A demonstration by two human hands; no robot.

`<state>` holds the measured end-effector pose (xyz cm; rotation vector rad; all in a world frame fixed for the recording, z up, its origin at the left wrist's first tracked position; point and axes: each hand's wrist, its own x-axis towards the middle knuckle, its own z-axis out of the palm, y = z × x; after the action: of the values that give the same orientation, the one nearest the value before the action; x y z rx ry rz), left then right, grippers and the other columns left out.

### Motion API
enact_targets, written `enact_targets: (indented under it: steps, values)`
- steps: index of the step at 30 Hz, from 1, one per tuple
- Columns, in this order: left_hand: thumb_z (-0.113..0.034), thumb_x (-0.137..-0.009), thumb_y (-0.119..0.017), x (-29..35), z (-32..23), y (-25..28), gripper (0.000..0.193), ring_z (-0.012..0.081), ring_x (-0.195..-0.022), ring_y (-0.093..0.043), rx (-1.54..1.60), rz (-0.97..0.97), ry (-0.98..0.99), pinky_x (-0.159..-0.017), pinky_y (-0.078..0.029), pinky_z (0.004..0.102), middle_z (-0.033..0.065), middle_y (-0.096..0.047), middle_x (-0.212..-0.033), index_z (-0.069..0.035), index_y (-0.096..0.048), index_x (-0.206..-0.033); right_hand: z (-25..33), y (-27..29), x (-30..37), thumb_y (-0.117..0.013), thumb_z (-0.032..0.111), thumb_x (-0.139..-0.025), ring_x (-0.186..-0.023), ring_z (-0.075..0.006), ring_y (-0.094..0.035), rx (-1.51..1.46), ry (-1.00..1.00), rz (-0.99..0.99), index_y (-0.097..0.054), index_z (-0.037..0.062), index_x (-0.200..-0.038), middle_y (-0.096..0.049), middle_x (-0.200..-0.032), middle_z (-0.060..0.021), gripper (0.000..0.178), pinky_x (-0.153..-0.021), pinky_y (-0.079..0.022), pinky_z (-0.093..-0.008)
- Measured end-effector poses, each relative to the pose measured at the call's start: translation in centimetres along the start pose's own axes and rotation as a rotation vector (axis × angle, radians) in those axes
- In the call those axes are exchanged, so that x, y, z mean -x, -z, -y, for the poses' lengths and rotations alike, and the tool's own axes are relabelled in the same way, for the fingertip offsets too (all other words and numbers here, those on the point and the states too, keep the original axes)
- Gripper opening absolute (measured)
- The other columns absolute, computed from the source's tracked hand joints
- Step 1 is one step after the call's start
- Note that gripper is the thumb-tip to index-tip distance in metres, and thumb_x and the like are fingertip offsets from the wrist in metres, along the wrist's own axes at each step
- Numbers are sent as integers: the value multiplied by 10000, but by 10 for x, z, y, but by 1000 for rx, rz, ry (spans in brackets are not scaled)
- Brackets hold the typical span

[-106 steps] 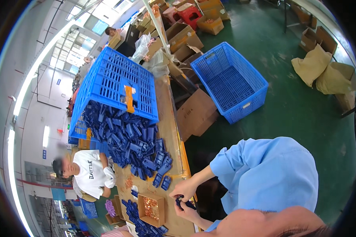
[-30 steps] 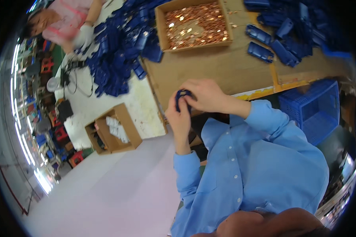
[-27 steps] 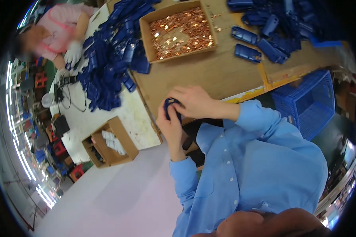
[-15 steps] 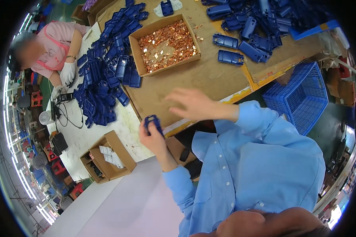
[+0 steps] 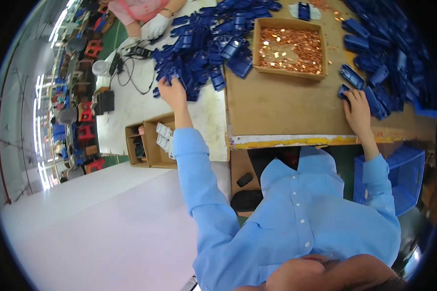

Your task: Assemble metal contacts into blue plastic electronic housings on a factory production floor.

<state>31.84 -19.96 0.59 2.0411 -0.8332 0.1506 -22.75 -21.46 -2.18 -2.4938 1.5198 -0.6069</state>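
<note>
My left hand (image 5: 174, 95) reaches out to the near edge of the left pile of blue plastic housings (image 5: 199, 63). Its fingers are pinched on a blue housing at the pile, partly hidden by the hand. Far to the right, my right hand (image 5: 358, 112) has its fingers closed over a blue plastic housing (image 5: 343, 90) lying on the table. Another housing (image 5: 352, 76) lies just beyond it, and the right pile of housings (image 5: 398, 72) spreads next to the hand. Between the piles stands an open cardboard box (image 5: 290, 73) of small copper-coloured metal pieces.
A co-worker's gloved hand (image 5: 158, 26) rests beyond the left pile, near a black cable (image 5: 133, 80). A divided cardboard box (image 5: 150, 160) with white packets stands at the left. A blue crate (image 5: 403, 184) stands below the table's right side. A single housing (image 5: 304, 11) lies at the back.
My left hand has carried a blue housing away to the left pile. My right hand has swung from the table's middle to the housings at the right. The whole view has turned.
</note>
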Motion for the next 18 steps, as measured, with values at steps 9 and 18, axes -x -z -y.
enact_targets:
  steps: [9, 18]
  values:
    - [-153, -772, -637, -34, 28, -9, 436, 357, -1027, -594, -307, -50, -289, -900, -468, 428, 221, -624, -1099, 42, -578, -1157, 18, 8, 8, -622, -7, -835, -899, -327, -594, -204, 108, -97, -649, 20, -1005, -614, -941, -129, 174, -769, -475, -386]
    - [-270, -951, -597, 192, -117, 40, 375, 156, -833, -625, 436, 716, 60, -730, -500, 287, 108, -670, -993, 12, -581, -1198, 84, 29, 11, -716, 36, -705, -975, -271, -612, -403, 547, -106, -677, 78, -950, -649, -955, -63, 251, -825, -490, -393]
